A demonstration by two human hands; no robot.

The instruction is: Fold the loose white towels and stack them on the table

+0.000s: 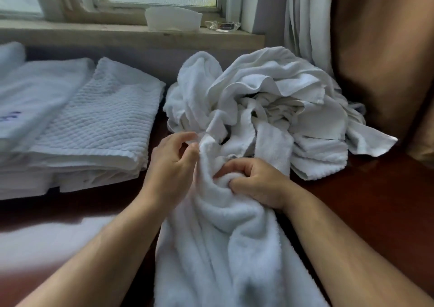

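Note:
A loose white towel (223,241) hangs bunched from my hands down toward me over the dark wooden table (366,203). My right hand (256,182) is shut on a gathered wad of it. My left hand (171,166) pinches the towel's upper edge between thumb and fingers. Behind them lies a crumpled pile of loose white towels (270,100). On the left sits a stack of folded white towels (94,128), the top one with a waffle texture.
A window sill (117,34) runs along the back with a white tub (172,20) and a small glass dish (222,26) on it. White and brown curtains (352,36) hang at the right. Another white cloth (47,241) lies at the lower left.

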